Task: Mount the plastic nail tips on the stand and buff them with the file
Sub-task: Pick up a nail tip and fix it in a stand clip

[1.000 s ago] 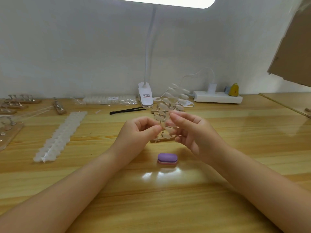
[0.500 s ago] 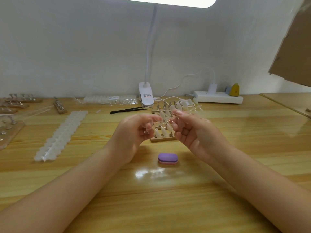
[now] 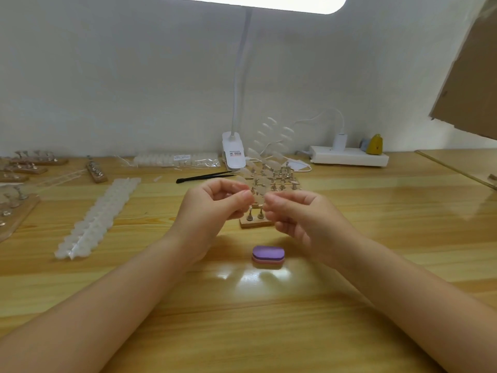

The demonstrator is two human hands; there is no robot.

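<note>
Both hands are up over the small wooden stand with metal pegs [image 3: 256,222], which I'll use as the reference. My left hand [image 3: 215,204] and right hand [image 3: 301,219] each have curled fingers pinching the near end of a clear plastic strip of nail tips [image 3: 269,149].

Change: a second ago the strip hung low, in front of the stand. Half a second ago it lay roughly level, pointing away to the right. Now it stands up and fans out above the far side of the stand, with the tips blurred against the wall. Hands have closed in toward each other, nearly touching.

Reading: I'm probably twisting one tip off the strip. Whether it has detached I cannot tell; too small and blurred.

Stand: the near pegs look bare, and some farther pegs may carry tips, hard to confirm.

The purple oval buffing block with a pink underside [image 3: 268,254] sits on the wooden counter [image 3: 376,238] just near of the stand, untouched. So this is the mounting phase; buffing has not started.

More white nail-tip strips [image 3: 96,216] lie well left of the stand. Black tweezers [image 3: 207,175] lie beyond it, to the left.
</note>
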